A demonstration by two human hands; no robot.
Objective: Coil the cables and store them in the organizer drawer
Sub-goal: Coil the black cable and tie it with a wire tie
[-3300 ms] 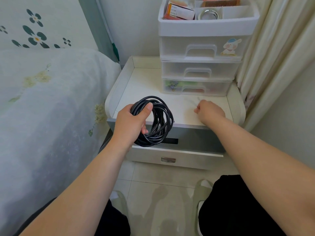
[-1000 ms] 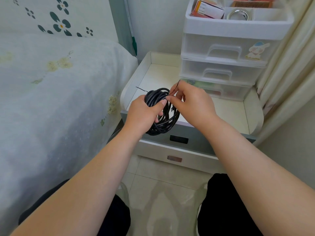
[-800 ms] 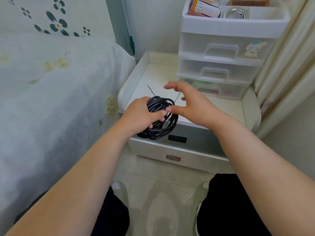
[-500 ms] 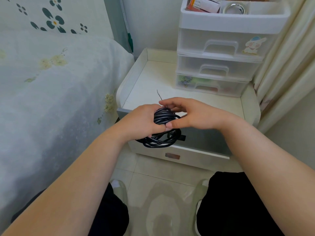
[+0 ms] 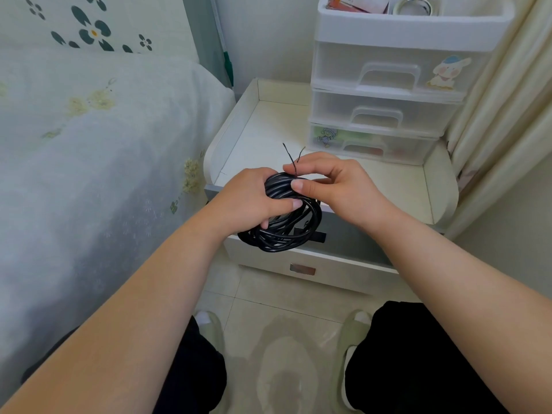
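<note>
Change since a moment ago: right hand, earlier spread open beside the bundle, now closed onto it, twist tie ends crossed and standing up above the coil. Judged: coiling done, binding under way, storage not yet begun.

Left hand: closed around the upper part of the black cable coil, thumb pressed across the strands, lower loops hanging free below the fingers.

Right hand: fingers curled, thumb and forefinger pinched at the top of the coil at the base of the twist tie; touching the left thumb.

Coil position: held in the air at the front edge of the counter, above its grey drawer front.

Three-drawer plastic organizer: at the back right of the counter, all drawers closed, well apart from the coil.

Bed: left of the counter.
</note>
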